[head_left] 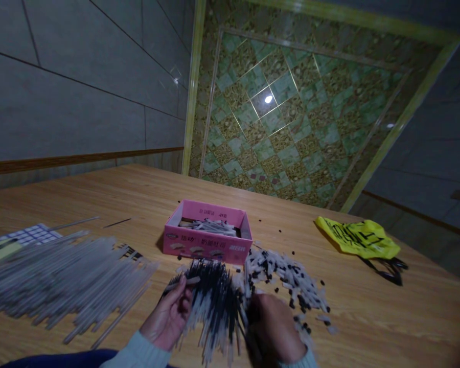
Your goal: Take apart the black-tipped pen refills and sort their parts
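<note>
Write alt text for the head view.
A person's left hand pinches a short pale piece near dark and translucent sticks; the blurred right hand is beside them. A pink box stands behind on the wooden table.

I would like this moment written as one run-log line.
left hand: holds pale piece | right hand: blurred, grip unclear | pink box: beyond dark-tipped sticks

Chinese characters (205,243), including "吐司", on pink box (207,249); unclear black lettering (362,232) on yellow bag (348,243).
</note>
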Demonstrator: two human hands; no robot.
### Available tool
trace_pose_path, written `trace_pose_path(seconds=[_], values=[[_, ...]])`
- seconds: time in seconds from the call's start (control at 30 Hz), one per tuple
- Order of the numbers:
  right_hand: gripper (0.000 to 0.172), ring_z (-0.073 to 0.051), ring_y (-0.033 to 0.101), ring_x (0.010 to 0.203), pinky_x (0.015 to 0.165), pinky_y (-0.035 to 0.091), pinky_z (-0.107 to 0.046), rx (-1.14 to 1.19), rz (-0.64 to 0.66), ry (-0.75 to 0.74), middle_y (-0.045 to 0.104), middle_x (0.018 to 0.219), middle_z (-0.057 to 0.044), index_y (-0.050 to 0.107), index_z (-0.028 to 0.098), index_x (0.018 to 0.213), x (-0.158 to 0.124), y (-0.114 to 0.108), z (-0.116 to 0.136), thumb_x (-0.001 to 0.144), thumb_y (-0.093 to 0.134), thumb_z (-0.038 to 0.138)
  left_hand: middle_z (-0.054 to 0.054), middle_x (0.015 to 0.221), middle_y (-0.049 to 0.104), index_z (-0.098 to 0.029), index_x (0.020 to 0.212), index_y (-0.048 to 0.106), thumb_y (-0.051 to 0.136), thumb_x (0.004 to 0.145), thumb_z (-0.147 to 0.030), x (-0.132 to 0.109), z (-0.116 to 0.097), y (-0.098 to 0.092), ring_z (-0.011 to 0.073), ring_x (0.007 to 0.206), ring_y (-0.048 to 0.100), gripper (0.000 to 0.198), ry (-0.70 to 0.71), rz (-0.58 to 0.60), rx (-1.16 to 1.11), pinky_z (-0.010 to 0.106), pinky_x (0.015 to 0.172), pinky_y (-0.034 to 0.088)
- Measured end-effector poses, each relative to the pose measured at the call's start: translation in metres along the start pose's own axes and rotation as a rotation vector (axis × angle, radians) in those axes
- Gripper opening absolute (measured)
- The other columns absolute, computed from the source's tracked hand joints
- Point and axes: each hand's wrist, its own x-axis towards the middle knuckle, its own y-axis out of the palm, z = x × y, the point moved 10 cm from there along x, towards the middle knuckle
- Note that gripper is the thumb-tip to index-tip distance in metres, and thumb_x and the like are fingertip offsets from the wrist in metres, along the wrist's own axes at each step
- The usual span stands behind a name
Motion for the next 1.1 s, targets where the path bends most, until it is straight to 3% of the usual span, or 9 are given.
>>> trace_pose_path(seconds=[0.13,0.3,0.4,0.5,0.6,0.8,1.1], values=[[0.017,-0.025,0.062,0.075,0.063,0.038,-0.029,0.104,-0.047,-0.012,0.070,0.071,-0.008,0.068,0.019,0.066,0.006,0.001,0.006,0.058,0.056,0.010,0.004,0.065,0.063,-0.010,0.080,0.058,0.049,0.084,-0.005,-0.001,-0.002,0.001,0.0047,0.045,0.058,0.011,0.037,0.002,0.078,0.011,0.037,0.046],[0.016,-0.019,0.062,0.076,0.066,0.045,-0.025,0.392,-0.107,-0.089,0.069,0.079,-0.007,0.065,0.015,0.082,0.009,-0.001,0.030,0.076,0.051,0.019,0.006,0.069,0.067,-0.010,0.081,0.058,0.057,0.078,-0.003,-0.001,-0.003,0.001,0.0062,0.046,0.058,0.007,0.096,0.028,0.169,0.013,0.038,0.045],[0.023,-0.017,0.062,0.069,0.058,0.048,-0.024,0.809,-0.068,-0.112,0.068,0.083,-0.007,0.066,0.014,0.091,0.005,0.007,0.046,0.077,0.056,0.029,0.006,0.071,0.068,-0.011,0.083,0.058,0.060,0.075,-0.002,0.001,-0.003,0.000,0.0069,0.047,0.058,0.012,0.129,0.043,0.236,0.014,0.039,0.045],[0.028,-0.014,0.058,0.057,0.048,0.046,-0.024,1.292,0.008,-0.101,0.066,0.078,-0.005,0.070,0.014,0.086,-0.001,0.020,0.059,0.069,0.069,0.036,0.005,0.070,0.069,-0.011,0.083,0.057,0.063,0.073,-0.003,0.004,-0.003,-0.003,0.0073,0.048,0.059,0.014,0.136,0.041,0.262,0.014,0.040,0.045],[0.027,-0.012,0.056,0.054,0.046,0.044,-0.022,1.488,0.068,-0.096,0.064,0.068,-0.003,0.071,0.014,0.084,-0.003,0.031,0.066,0.065,0.074,0.034,0.006,0.071,0.069,-0.012,0.083,0.056,0.066,0.072,-0.007,0.005,0.000,-0.002,0.0079,0.049,0.059,0.015,0.134,0.074,0.307,0.015,0.041,0.046],[0.024,-0.011,0.057,0.051,0.045,0.043,-0.020,1.634,0.075,-0.090,0.060,0.058,0.002,0.066,0.016,0.079,-0.001,0.043,0.064,0.062,0.078,0.027,0.006,0.071,0.070,-0.013,0.084,0.055,0.072,0.068,-0.013,0.004,0.001,0.001,0.0080,0.050,0.060,0.023,0.150,0.099,0.401,0.015,0.044,0.047],[0.016,-0.010,0.053,0.051,0.049,0.041,-0.021,1.521,0.008,-0.132,0.060,0.061,0.002,0.065,0.016,0.077,-0.001,0.042,0.066,0.065,0.074,0.022,0.005,0.070,0.071,-0.015,0.081,0.054,0.079,0.058,-0.016,0.000,0.002,0.005,0.0084,0.049,0.060,0.034,0.166,0.095,0.420,0.014,0.042,0.045]])
